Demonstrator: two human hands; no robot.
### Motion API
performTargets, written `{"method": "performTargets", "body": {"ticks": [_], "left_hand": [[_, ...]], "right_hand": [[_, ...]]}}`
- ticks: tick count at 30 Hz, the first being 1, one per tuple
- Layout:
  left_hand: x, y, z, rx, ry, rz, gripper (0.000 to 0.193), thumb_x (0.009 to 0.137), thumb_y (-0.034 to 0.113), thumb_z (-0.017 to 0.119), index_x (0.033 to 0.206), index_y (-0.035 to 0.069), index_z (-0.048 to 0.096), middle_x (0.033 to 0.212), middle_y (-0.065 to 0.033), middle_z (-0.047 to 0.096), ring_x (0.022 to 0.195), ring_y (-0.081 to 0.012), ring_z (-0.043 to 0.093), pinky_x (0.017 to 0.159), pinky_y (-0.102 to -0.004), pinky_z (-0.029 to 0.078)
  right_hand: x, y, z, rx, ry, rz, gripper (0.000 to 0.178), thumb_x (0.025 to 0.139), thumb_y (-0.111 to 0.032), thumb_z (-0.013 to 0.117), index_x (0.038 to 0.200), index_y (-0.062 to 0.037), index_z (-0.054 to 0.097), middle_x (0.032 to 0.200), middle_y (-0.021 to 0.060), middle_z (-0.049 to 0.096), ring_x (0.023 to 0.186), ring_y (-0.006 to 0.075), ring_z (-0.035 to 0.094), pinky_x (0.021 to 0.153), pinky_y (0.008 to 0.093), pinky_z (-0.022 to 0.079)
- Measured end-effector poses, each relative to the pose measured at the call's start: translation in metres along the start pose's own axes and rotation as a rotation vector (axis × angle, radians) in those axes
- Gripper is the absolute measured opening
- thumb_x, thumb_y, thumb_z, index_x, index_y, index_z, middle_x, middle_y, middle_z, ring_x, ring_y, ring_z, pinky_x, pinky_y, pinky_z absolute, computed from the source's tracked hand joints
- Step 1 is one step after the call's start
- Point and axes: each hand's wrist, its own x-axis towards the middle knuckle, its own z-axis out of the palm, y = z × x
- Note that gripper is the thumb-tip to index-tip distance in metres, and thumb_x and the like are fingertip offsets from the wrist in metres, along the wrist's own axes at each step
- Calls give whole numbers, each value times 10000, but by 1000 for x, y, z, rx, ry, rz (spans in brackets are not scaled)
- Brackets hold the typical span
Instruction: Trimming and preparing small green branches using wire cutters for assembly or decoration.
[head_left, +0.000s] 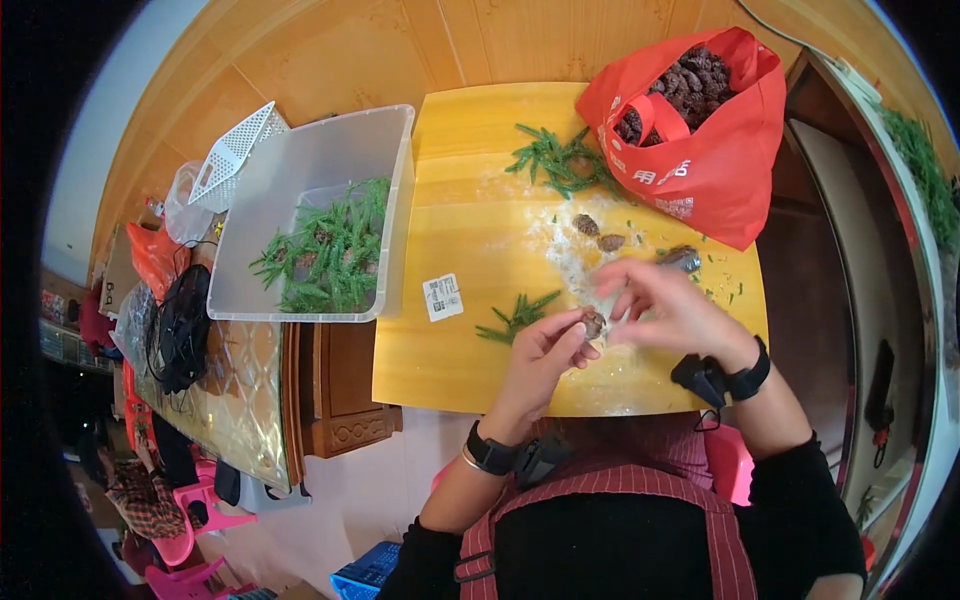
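Between the thumb and fingers of my left hand (pixel 548 352) is a brown pine cone (pixel 593 322), held over the near part of the yellow table (pixel 470 370). My right hand (pixel 668 312) hovers just right of it, thumb and fingers apart and slightly blurred; I see nothing in it. A green artificial pine sprig (pixel 518 318) lies beside my left hand. Beyond my hands, two loose pine cones (pixel 586 225) rest on white powdery residue. A dark, shiny roll-like object (pixel 680 259) lies just past my right hand.
A red bag (pixel 735 170) full of pine cones stands at the far right, with green sprigs (pixel 560 165) beside it. At left, a translucent bin (pixel 398 200) holds green sprigs. A white label card (pixel 442 297) lies near it. Another person (pixel 145 495) sits at far left.
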Motion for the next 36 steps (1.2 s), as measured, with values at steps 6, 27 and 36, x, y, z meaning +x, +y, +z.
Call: {"method": "performTargets", "body": {"ticks": [6,27,36], "left_hand": [[-7,11,5,-175,82,10,366,881,58,511,1236,-7,453,1031,-62,562,892,-145,582,769,-226,468],[-15,19,2,-183,124,19,325,831,3,557,1145,44,483,1013,-59,547,904,-167,584,754,-230,477],[-15,18,-1,-168,105,23,329,833,6,555,1149,64,486,1036,-73,567,897,-173,593,731,-231,482]], "right_hand": [[17,43,-41,-722,70,78,82,739,-113,585,803,-96,633,860,89,610,774,290,589,681,371,460],[39,55,-28,-1036,-123,41,63,696,-141,618,751,-114,628,771,64,608,778,260,593,663,370,459],[44,39,-32,-847,-7,136,89,700,-169,621,782,-160,654,758,43,637,772,254,607,659,370,465]]}}
